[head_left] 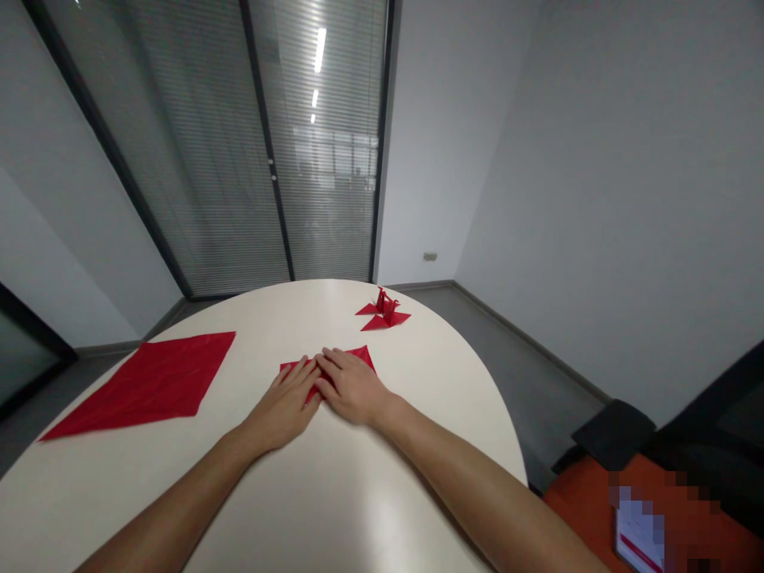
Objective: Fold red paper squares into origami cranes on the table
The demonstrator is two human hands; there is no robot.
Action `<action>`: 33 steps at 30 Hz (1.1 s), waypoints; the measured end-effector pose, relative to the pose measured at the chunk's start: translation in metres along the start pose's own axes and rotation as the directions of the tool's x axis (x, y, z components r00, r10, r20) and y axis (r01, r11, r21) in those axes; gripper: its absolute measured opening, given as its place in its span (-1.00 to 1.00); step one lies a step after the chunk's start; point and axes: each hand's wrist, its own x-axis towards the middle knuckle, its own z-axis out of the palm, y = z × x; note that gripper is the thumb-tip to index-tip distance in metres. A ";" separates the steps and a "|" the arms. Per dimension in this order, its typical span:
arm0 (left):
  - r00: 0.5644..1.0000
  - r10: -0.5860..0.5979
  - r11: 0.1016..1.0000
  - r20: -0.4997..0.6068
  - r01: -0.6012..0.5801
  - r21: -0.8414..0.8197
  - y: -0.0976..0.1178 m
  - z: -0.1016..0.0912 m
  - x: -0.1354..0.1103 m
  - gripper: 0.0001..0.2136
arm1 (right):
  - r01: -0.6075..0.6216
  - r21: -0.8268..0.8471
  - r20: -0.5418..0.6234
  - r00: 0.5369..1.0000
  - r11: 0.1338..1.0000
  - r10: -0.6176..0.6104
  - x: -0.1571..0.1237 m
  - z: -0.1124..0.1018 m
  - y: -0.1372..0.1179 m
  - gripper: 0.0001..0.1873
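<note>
A folded piece of red paper [365, 356] lies on the white round table, mostly covered by my two hands. Across its left part rests my left hand [288, 404], fingers stretched out and flat. My right hand [352, 387] lies flat over the right part, its fingertips meeting those of the left hand near the middle. Only the paper's left and right upper corners and a small bit between the hands show. Beyond the hands, two folded red paper cranes [389, 316] stand close together.
A large red sheet [155, 382] is spread on the left of the table [418, 477], reaching toward its edge. At lower right stands an orange chair [578, 497] with a partly blurred, light-coloured item [638, 525] on its seat. Glass panels with blinds are behind.
</note>
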 end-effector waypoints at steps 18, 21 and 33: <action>0.993 -0.097 0.992 -0.072 0.102 0.077 -0.014 0.014 0.009 -0.45 | -0.076 0.002 0.243 0.967 0.997 0.073 0.030 0.010 0.012 -0.26; 0.991 -0.128 0.986 -0.035 0.131 0.100 -0.016 0.012 0.010 -0.44 | -0.074 0.010 0.253 0.965 0.997 0.069 0.029 0.008 0.021 -0.24; 0.983 -0.124 0.992 -0.133 0.125 0.005 -0.007 0.002 0.012 -0.42 | -0.165 -0.122 0.138 0.974 0.979 0.181 0.032 0.008 0.035 -0.09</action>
